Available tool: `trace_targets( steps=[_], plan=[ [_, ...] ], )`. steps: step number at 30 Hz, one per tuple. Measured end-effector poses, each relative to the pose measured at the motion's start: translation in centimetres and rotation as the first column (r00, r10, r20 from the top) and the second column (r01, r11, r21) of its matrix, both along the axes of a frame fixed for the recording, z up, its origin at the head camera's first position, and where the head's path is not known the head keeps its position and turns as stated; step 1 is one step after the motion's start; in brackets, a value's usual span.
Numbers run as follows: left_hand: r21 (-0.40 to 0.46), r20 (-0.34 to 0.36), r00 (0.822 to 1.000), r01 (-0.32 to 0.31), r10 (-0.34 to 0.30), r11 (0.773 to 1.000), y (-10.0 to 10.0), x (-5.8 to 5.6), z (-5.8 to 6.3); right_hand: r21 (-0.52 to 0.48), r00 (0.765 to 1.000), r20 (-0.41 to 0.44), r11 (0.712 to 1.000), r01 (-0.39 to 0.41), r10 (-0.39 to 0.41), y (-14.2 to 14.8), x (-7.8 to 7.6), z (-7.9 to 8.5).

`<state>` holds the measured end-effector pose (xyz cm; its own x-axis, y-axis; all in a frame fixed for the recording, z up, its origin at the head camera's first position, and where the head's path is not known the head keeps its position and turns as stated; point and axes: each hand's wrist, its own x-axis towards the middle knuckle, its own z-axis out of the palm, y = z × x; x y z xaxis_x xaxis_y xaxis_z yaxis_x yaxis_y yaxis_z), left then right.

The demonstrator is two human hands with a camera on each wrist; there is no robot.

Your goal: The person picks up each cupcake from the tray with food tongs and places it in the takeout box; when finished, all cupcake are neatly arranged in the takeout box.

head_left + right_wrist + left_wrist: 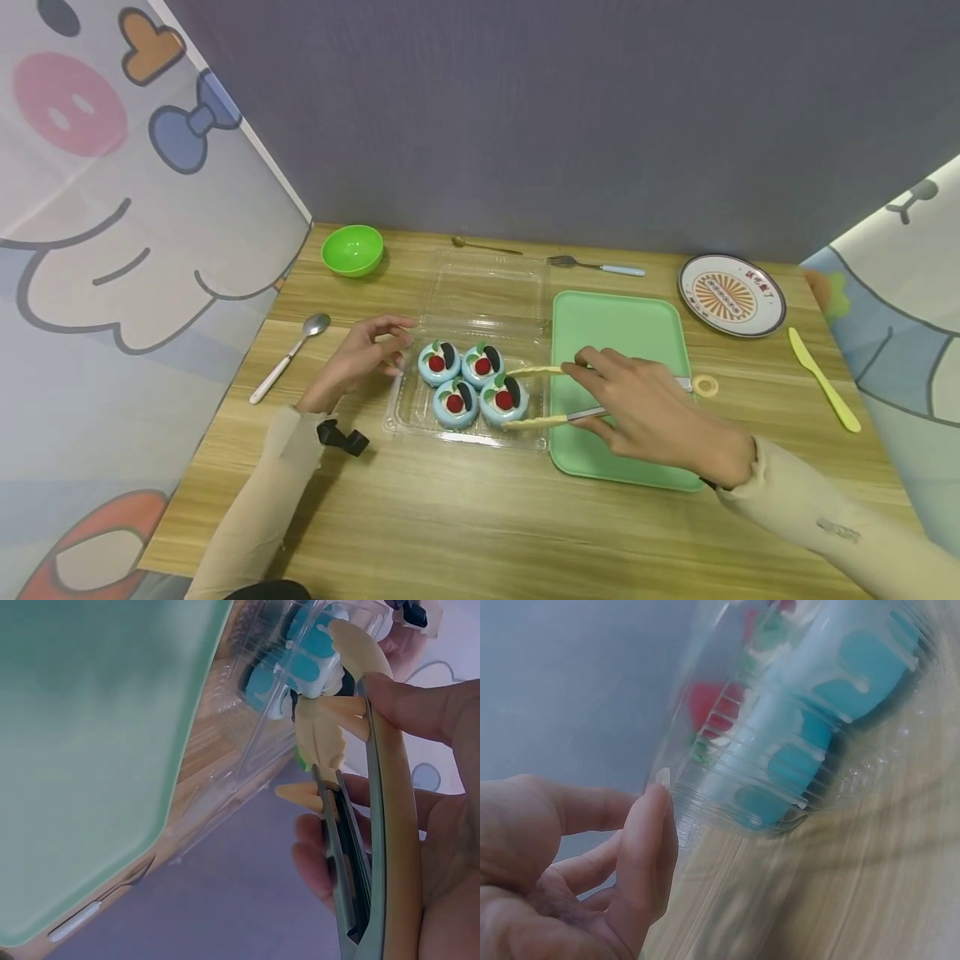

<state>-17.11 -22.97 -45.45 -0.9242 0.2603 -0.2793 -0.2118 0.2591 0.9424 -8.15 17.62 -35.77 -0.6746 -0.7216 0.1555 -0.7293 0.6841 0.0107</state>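
Note:
Several light blue toy cupcakes [455,403], each topped with a red berry, a green leaf and a dark cookie, sit in a clear plastic box [472,437] whose lid lies back. At the box's left rim my left hand [365,354] pinches the edge between thumb and fingers [645,840]. My right hand [637,404] grips a pair of food tongs [390,825] with cream-coloured tips and metal arms. The spread tips lie on either side of the front right cupcake [504,400]; whether they touch it I cannot tell.
Right of the box lies a green tray [618,325], partly under my right hand. Around them are a green bowl [352,251], a spoon [288,358], a small brown spoon [487,247], a fork [596,266], a patterned plate [732,296] and a yellow knife [823,380].

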Motion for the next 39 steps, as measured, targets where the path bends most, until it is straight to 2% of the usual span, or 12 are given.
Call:
trace_targets(
  steps=[12,30,39],
  plan=[
    [0.012,0.005,1.0,-0.006,0.006,1.0,0.0,0.0,0.0,0.089,0.995,-0.038,0.992,-0.09,0.094,-1.7,-1.1,-0.4],
    [0.007,-0.005,1.0,0.0,0.0,1.0,0.0,-0.1,0.1,0.203,0.994,-0.045,0.975,-0.09,0.101,-3.1,-1.4,0.5],
    [-0.009,-0.003,1.0,-0.003,0.003,1.0,0.0,0.1,0.1,0.216,0.993,-0.053,0.972,-0.09,0.103,-3.1,-1.3,0.7]
  ],
)
